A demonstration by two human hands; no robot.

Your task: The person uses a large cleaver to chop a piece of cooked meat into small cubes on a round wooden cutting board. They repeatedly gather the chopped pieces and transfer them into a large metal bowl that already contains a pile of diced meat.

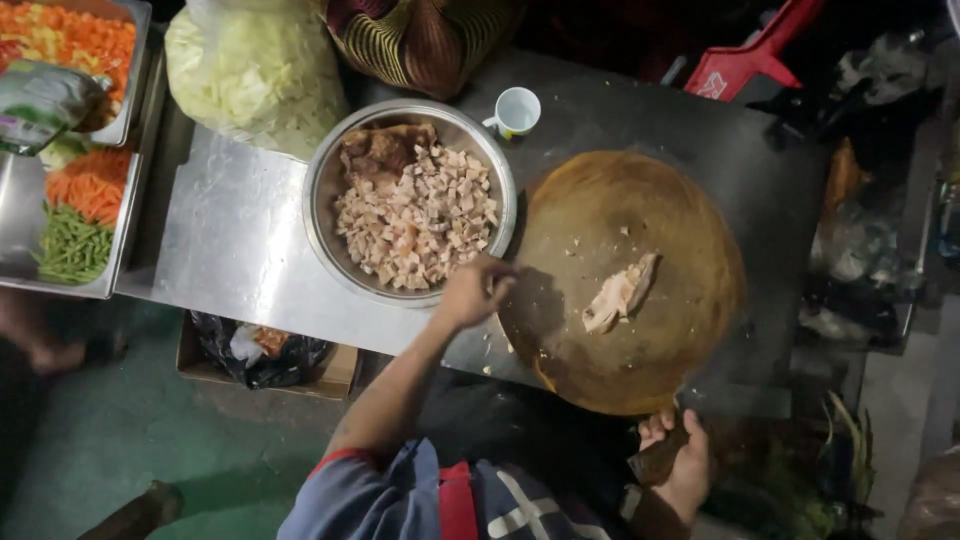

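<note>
My left hand (475, 292) reaches to the near rim of a large steel bowl (322, 190). Its fingers are bunched together, and I cannot see anything in them. The bowl holds several pale diced meat cubes (420, 220) and a browner uncut chunk (375, 152) at its far side. To the right lies a round wooden chopping block (590, 210) with one pale piece of meat (620, 293) on it. My right hand (685, 468) is below the block's near edge, closed around a dark handle (657, 462); the rest of that tool is hidden.
A white cup (516, 110) stands behind the bowl on the steel table (235, 250). A bag of shredded cabbage (255, 70) lies at the back left. Steel trays (125, 235) of chopped carrots and green beans sit far left. A box with a black bag (262, 352) is under the table.
</note>
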